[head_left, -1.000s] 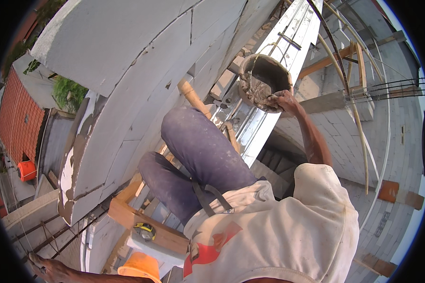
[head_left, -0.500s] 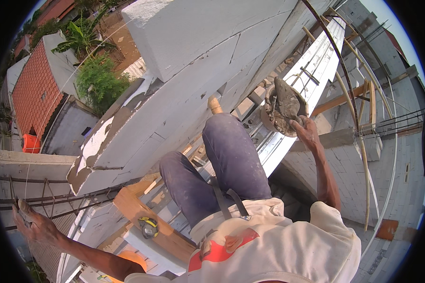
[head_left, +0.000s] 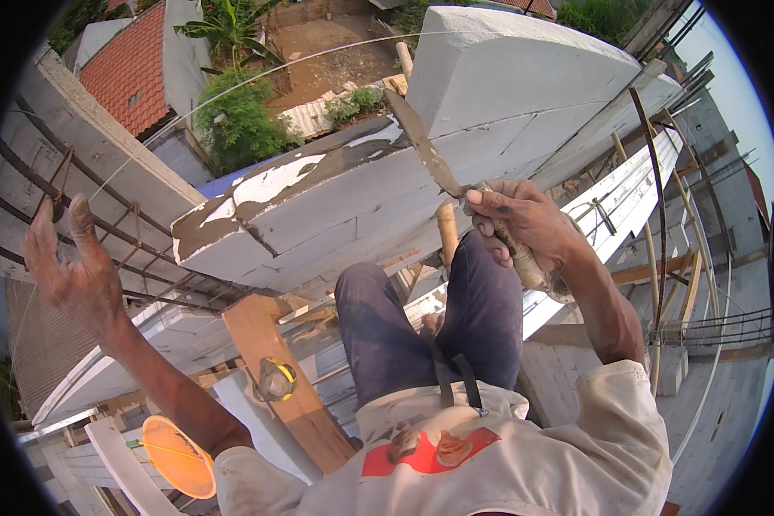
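My right hand (head_left: 533,225) is wrapped round the wooden handle of a trowel (head_left: 423,148). Its mortar-smeared blade slants up and left against the end of a tall white block (head_left: 525,73). Below and left of the blade, grey mortar (head_left: 353,153) lies in patches along the top of the white block wall (head_left: 318,245). My left hand (head_left: 76,267) is raised at the far left with fingers apart, beside rusty reinforcing bars (head_left: 21,168); whether it touches them I cannot tell.
A yellow-and-black tape measure (head_left: 277,379) lies on a wooden plank (head_left: 305,421) left of my legs. An orange bucket (head_left: 178,456) stands lower left. A taut string (head_left: 310,58) crosses above the wall. A bent upright bar (head_left: 649,189) rises at right.
My right hand has brought the trowel from the mortar bucket up and left to the wall. The view has shifted, and my left hand remains by the bars.
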Tool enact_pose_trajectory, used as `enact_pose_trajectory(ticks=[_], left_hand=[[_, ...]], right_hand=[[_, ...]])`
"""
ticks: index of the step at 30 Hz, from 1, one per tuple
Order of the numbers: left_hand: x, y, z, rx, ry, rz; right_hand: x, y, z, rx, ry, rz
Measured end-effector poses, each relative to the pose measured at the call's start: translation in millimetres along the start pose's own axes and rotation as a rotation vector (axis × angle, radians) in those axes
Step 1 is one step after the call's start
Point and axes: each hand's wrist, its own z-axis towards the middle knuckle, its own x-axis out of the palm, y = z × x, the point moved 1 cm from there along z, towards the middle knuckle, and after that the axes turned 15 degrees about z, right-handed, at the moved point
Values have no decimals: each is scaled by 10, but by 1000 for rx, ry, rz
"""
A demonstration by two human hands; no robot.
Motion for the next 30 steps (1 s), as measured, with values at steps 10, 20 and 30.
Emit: enact_pose_trajectory(ticks=[10,20,30], left_hand=[[-2,-19,27,22,-30,-32],[-22,-139,-24,-6,-26,27],[-218,-403,21,-280,16,-264]], right_hand=[[-109,206,346,62,142,450],[-442,695,185,-164,336,447],[-1980,-642,-700,-281,-42,400]])
